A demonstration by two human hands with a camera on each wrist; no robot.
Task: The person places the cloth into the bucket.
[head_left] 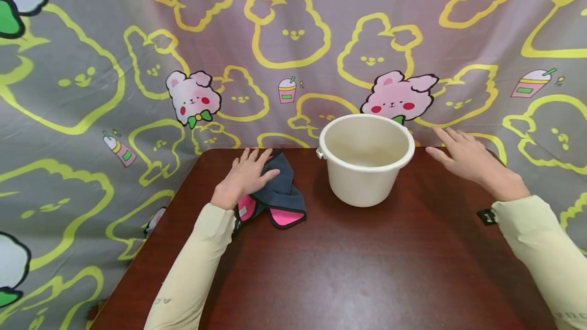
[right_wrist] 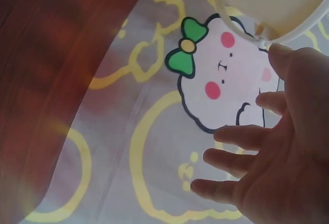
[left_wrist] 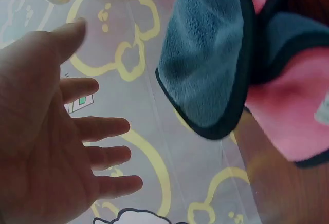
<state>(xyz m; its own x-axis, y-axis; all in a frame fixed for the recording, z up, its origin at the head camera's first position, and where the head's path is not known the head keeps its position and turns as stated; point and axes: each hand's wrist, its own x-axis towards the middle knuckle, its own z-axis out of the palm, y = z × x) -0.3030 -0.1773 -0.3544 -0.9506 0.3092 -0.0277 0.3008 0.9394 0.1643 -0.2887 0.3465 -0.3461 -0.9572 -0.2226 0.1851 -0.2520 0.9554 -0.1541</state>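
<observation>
On the dark red-brown table stands a cream plastic bucket [head_left: 362, 182], upright, its inside in shadow. To its left lies a crumpled cloth [head_left: 279, 187], dark blue-grey on one face and pink on the other, with black edging. My left hand [head_left: 245, 177] is over the cloth's left side in the head view, fingers straight and spread, holding nothing; the left wrist view shows the cloth [left_wrist: 205, 64] beside the palm. My right hand [head_left: 472, 159] is to the right of the bucket, its fingers extended and grasping nothing. In the right wrist view the bucket's rim [right_wrist: 303, 29] shows close by the thumb.
A grey curtain [head_left: 293, 101] printed with yellow outlined bears and rabbits hangs right behind the table and along its left side. The table [head_left: 348, 269] reaches toward me between my forearms. A small white tag [left_wrist: 323, 112] shows on the cloth's pink face.
</observation>
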